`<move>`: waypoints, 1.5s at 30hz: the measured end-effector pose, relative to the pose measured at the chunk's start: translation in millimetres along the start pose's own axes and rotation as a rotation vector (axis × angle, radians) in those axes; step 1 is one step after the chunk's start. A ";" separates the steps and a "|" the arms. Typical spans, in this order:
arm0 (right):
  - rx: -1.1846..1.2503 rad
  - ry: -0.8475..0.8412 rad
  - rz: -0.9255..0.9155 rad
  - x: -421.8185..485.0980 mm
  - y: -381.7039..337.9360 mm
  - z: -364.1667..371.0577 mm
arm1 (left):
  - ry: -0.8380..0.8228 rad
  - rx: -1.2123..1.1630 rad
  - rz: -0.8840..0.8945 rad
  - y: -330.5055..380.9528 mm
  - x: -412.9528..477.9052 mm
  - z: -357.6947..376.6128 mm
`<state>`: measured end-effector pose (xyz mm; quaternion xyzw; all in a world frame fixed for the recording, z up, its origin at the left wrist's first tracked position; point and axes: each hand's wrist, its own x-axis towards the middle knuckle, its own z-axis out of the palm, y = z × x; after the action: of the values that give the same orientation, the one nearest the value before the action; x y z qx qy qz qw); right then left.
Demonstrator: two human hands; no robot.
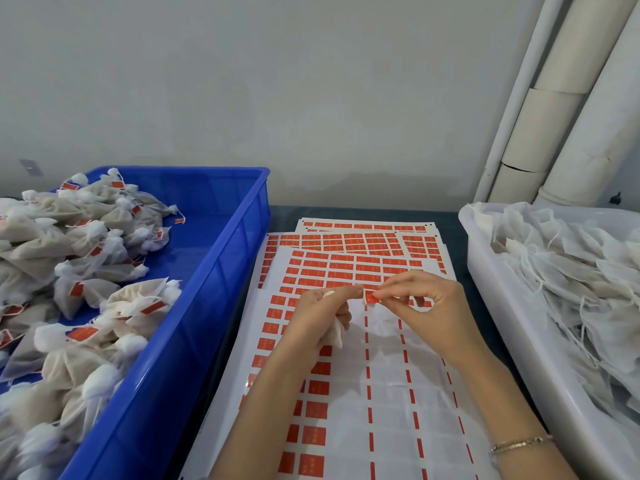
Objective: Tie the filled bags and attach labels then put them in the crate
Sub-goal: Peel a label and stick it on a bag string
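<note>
Your left hand grips the bag, your right hand pinches the label — press carelessly and it could stick crooked.

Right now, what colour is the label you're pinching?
Red-orange with a thin white edge; the label shows best in the head view.

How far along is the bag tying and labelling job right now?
Done: many tied, labelled bags lie in the blue crate. In hand: the left hand grips one bag while the right hand pinches a red label beside it. Left: a heap of unlabelled bags in the white bin, and plenty of labels on the sheets.
</note>
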<state>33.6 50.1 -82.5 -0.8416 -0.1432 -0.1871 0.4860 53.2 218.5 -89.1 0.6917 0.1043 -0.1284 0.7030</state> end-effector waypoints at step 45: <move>-0.086 -0.334 0.165 -6.5 -39.3 17.4 | 0.035 0.201 0.381 -8.2 -58.7 -24.9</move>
<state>14.3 84.1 -63.3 -0.8899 -0.1443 -0.0102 0.4327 -4.2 245.4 -78.4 0.7678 -0.0295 0.0089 0.6400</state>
